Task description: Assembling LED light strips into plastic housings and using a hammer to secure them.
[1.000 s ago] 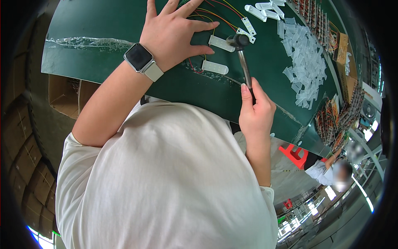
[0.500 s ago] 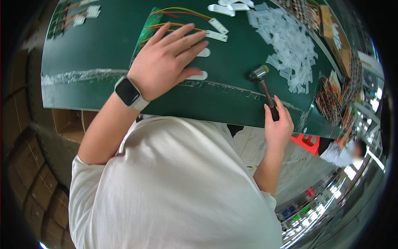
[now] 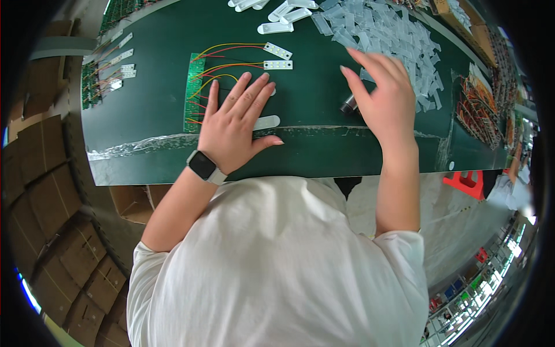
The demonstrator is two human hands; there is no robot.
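My left hand lies with fingers spread over the wires beside a long green circuit board. Yellow, red and black wires run from the board to two small white LED boards just beyond my fingertips. By the thumb is a white rounded plastic strip; another white piece is mostly covered by my fingers. My right hand is over the table, thumb and fingers apart, with no held thing showing. Beside it lies the hammer, only its dark metal end visible, the rest hidden by the hand.
Clear plastic pieces form a large heap at the back right. White plastic shells lie at the far middle. More wired boards sit at the left, and wire bundles at the right. A red stool stands beyond the front edge.
My right hand has let go of the hammer's handle and moved away from the table's front edge. My left hand has settled lower over the wires. The whole view has turned.
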